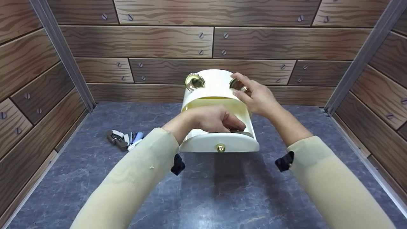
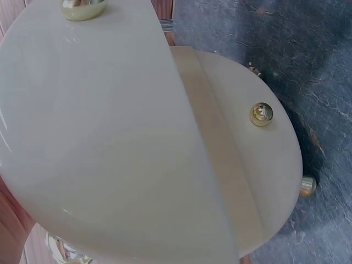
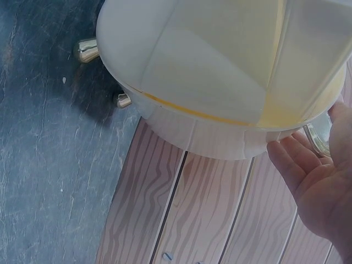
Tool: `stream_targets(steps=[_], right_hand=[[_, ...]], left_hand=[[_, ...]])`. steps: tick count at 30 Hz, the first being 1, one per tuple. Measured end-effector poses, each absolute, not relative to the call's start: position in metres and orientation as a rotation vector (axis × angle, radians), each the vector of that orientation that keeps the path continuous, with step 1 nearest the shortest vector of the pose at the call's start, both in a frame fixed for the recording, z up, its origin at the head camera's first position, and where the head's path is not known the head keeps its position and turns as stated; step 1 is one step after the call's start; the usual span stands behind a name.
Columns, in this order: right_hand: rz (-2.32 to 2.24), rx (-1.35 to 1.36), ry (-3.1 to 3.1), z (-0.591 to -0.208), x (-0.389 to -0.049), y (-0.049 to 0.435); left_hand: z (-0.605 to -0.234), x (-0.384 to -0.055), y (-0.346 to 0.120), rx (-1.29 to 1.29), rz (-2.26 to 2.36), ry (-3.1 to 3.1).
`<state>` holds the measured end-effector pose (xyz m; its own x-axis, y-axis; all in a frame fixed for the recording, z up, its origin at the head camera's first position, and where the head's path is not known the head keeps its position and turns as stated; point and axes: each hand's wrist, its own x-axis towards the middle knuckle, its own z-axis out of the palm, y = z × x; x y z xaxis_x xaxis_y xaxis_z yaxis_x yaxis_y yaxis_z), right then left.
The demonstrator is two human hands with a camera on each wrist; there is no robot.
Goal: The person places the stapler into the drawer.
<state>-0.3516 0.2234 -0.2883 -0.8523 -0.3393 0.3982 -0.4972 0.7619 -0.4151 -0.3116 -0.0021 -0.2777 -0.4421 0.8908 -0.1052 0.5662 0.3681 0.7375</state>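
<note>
A white, round-topped box [image 1: 213, 78] with gold fittings stands on the dark floor, its front compartment pulled out. My left hand [image 1: 212, 119] reaches into this drawer [image 1: 219, 140], knuckles bent behind the front panel; its fingertips are hidden, so any hold cannot be seen. A gold knob [image 1: 220, 147] sits on that panel. By the box's right side, my right hand [image 1: 259, 97] has thumb and forefinger apart around a gold ring handle [image 1: 236, 84]. In the right wrist view, the fingers [image 3: 291, 157] lie fairly straight against the side. Another ring handle [image 1: 194, 82] is at left.
Left of the box lies a small heap of items, among them a grey-brown gadget [image 1: 117, 140] and a blue piece [image 1: 138, 136]. Wood-patterned walls [image 1: 171, 41] enclose the marbled floor [image 1: 203, 190]. A lower drawer front [image 2: 242, 99] and gold feet [image 3: 87, 49] show beneath.
</note>
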Motion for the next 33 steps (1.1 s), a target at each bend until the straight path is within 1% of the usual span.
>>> stream_targets(steps=[7, 13, 26, 33], right_hand=[[0.747, 0.639, -2.659, -0.289, -0.352, 0.223], [0.749, 0.645, -2.663, -0.289, -0.353, 0.223], [0.746, 0.624, -2.692, -0.287, -0.351, 0.224], [0.744, 0.652, -2.679, -0.288, -0.352, 0.222]], left_hand=[[-0.278, -0.310, -0.007, 1.170, 0.947, 2.143], [-0.270, -0.307, -0.022, 1.100, 1.025, 2.170], [-0.246, -0.292, -0.071, 1.073, 1.359, 2.201], [-0.240, -0.281, -0.110, 1.017, 1.553, 2.318]])
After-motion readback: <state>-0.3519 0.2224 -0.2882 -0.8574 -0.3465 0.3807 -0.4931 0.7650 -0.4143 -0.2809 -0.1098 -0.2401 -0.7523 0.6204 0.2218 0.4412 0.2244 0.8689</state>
